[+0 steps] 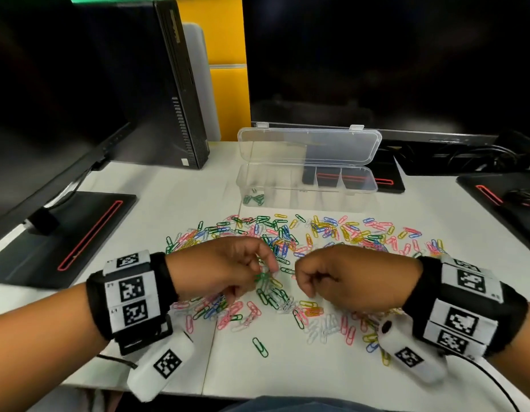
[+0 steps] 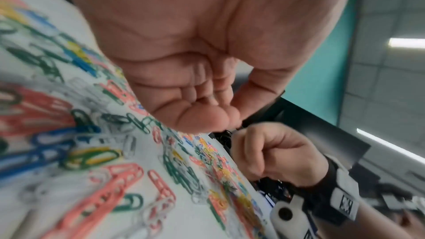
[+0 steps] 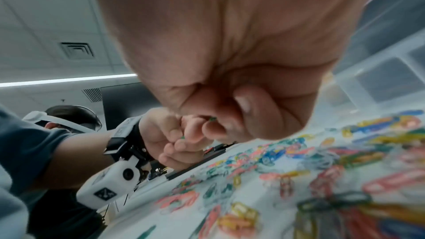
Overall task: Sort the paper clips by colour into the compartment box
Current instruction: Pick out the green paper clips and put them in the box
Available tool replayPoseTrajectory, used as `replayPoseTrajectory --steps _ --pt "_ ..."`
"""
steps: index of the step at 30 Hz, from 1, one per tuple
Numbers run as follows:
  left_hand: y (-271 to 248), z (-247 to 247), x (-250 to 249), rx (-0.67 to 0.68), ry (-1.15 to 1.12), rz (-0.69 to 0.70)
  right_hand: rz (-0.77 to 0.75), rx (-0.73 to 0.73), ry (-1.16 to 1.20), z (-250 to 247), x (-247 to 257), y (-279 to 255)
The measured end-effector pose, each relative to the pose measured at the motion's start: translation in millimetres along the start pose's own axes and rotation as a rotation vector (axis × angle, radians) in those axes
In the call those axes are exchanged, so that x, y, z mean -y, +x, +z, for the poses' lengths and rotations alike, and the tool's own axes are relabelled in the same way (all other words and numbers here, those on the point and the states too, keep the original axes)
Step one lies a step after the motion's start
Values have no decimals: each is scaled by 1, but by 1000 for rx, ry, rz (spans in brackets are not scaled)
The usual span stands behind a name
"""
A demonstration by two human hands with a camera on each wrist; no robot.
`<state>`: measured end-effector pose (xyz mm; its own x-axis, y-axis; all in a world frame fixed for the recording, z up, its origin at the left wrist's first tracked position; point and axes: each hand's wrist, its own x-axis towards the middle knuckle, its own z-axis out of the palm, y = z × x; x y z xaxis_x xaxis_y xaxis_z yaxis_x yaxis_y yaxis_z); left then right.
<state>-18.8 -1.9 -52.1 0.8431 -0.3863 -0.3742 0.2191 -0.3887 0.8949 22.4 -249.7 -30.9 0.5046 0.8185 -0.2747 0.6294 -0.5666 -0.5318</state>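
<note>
Both hands low over the paper clips (image 1: 290,257), a mixed-colour scatter spread across the white table (image 1: 228,367). Left hand (image 1: 219,269) at about 9 o'clock of the pile's centre, fingers curled, pinching a small bunch of green clips (image 1: 262,277) at the fingertips; the right wrist view shows a green tip between its curled fingers (image 3: 184,139). Right hand (image 1: 347,278) at about 3 o'clock, just beside the left, fingers curled tight toward the palm; a speck of green (image 3: 212,119) shows at the fingertips there, so it seems to pinch a green clip, though most of it is hidden. Compartment box (image 1: 307,185) at 12 o'clock beyond the pile, clear plastic, lid (image 1: 308,144) standing open behind it. A few green clips in the box (image 1: 253,199) lie in its leftmost compartment. One lone green clip (image 1: 260,347) lies apart at 6 o'clock. Black monitor base (image 1: 64,233) at 9 o'clock.
</note>
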Motion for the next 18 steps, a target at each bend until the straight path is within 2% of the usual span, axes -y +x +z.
replayPoseTrajectory --steps 2,4,5,7,9,11,14,16,18 --pt "-2 3 -2 69 -94 -66 6 73 -42 6 1 1" --pt "-5 9 -4 129 -91 -105 -24 64 -125 14 0 3" --pt "-6 12 -3 161 -13 -115 -49 35 -167 18 0 5" --pt "-10 16 -2 219 351 -80 -86 -18 -248 23 0 8" --pt "-16 23 -2 253 773 21 -63 -41 -313 24 -2 12" --pt "-19 34 -3 231 1030 148 -7 -27 -353 24 -7 14" --pt "-21 46 1 175 1222 304 12 -36 -369 18 -10 13" --pt "-20 46 10 153 1260 455 -28 -52 -343 17 -8 14" --pt "-21 44 18 158 1323 522 -96 -42 -316 19 -3 15"
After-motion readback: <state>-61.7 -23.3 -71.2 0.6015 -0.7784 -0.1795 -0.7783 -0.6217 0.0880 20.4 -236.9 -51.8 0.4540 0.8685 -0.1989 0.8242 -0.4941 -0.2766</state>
